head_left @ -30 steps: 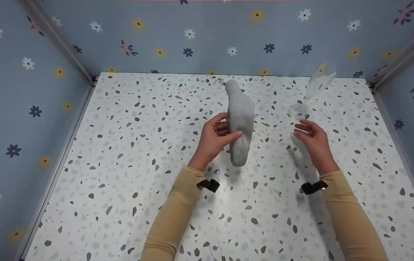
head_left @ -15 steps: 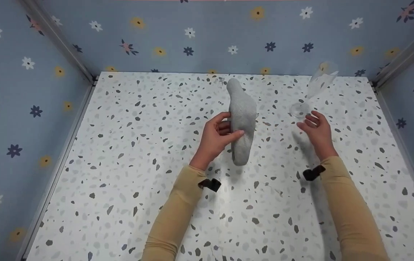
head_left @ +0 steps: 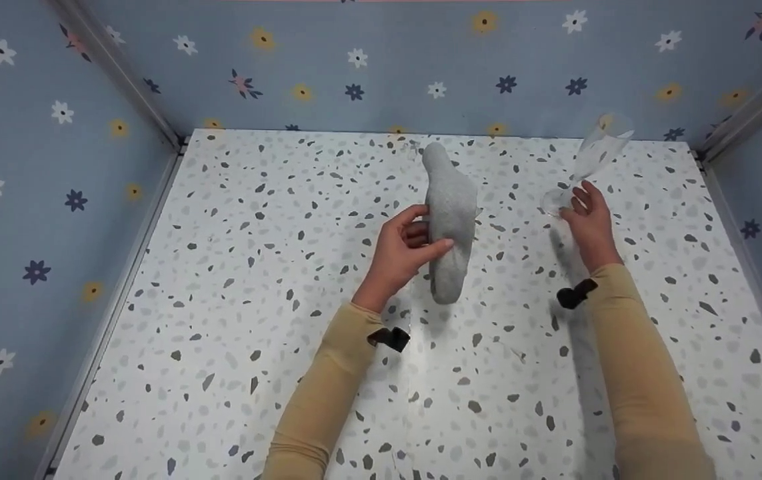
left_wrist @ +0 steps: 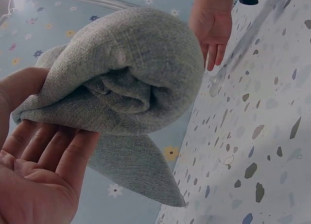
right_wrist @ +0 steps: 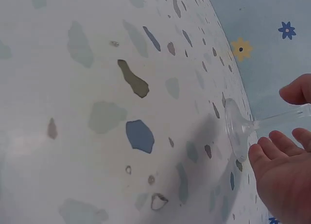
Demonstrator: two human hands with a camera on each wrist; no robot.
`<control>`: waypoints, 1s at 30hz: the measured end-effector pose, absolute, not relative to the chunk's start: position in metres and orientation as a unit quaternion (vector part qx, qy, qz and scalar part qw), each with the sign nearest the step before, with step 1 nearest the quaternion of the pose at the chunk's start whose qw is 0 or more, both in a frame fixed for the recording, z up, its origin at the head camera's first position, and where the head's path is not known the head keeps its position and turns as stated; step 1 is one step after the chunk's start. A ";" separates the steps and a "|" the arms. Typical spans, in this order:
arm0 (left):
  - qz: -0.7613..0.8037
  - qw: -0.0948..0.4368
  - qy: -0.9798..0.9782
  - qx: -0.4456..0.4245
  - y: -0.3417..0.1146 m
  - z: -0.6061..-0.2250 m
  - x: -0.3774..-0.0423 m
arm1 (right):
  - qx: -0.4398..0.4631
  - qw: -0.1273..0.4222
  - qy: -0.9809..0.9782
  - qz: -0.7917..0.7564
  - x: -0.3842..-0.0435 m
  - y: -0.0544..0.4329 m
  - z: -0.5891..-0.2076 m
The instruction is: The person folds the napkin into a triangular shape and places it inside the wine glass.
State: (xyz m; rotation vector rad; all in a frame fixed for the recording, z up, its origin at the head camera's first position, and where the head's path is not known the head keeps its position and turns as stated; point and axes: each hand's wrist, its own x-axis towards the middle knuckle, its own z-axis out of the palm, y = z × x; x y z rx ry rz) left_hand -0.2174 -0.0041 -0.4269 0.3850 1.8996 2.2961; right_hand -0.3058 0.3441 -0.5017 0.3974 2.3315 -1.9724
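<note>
A grey cloth napkin [head_left: 453, 213], rolled into a bundle, is held by my left hand [head_left: 395, 252] above the table. The left wrist view shows the coiled end of the roll, a loose pointed corner [left_wrist: 141, 170] hanging below it, and the thumb and fingers on either side of the cloth. At the back right, a clear stemmed glass [head_left: 602, 152] stands upright on its round foot [right_wrist: 237, 130]. My right hand [head_left: 593, 227] is at its stem. In the right wrist view the thumb and relaxed fingers lie on opposite sides of the stem, with a gap between.
A white speckled table [head_left: 241, 320] fills the space in front of me. Blue flowered walls [head_left: 407, 67] close it off at the back and both sides. The glass stands close to the back wall.
My right hand has moved forward, away from me, until its fingers reach the glass stem. My left hand keeps its hold on the napkin almost in place; the whole view shifts slightly.
</note>
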 end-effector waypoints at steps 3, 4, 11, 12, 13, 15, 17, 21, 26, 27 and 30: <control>0.762 0.069 0.631 0.129 -0.004 -0.427 -0.217 | 0.109 0.031 0.750 -0.651 -0.306 0.342 -0.494; 0.762 0.069 0.631 0.131 -0.004 -0.427 -0.217 | 0.105 0.031 0.746 -0.657 -0.305 0.341 -0.492; 0.761 0.068 0.631 0.134 -0.004 -0.428 -0.217 | 0.106 0.047 0.694 -0.710 -0.300 0.342 -0.484; 0.761 0.068 0.631 0.134 -0.004 -0.428 -0.217 | 0.106 0.051 0.689 -0.716 -0.300 0.343 -0.483; 0.760 0.068 0.632 0.134 -0.004 -0.428 -0.217 | 0.107 0.054 0.683 -0.720 -0.300 0.343 -0.483; 0.760 0.068 0.632 0.134 -0.004 -0.429 -0.217 | 0.109 0.056 0.684 -0.719 -0.300 0.344 -0.482; 0.760 0.067 0.632 0.133 -0.005 -0.429 -0.217 | 0.109 0.045 0.696 -0.709 -0.299 0.343 -0.483; 0.759 0.067 0.634 0.132 -0.004 -0.429 -0.217 | 0.090 -0.004 0.719 -0.690 -0.299 0.340 -0.488; 0.756 0.068 0.638 0.129 -0.004 -0.428 -0.216 | 0.069 -0.045 0.751 -0.655 -0.298 0.336 -0.493; 0.755 0.068 0.639 0.128 -0.003 -0.428 -0.216 | 0.068 -0.051 0.756 -0.649 -0.298 0.336 -0.493; 0.755 0.067 0.639 0.128 -0.003 -0.427 -0.216 | 0.062 -0.070 0.764 -0.639 -0.298 0.334 -0.494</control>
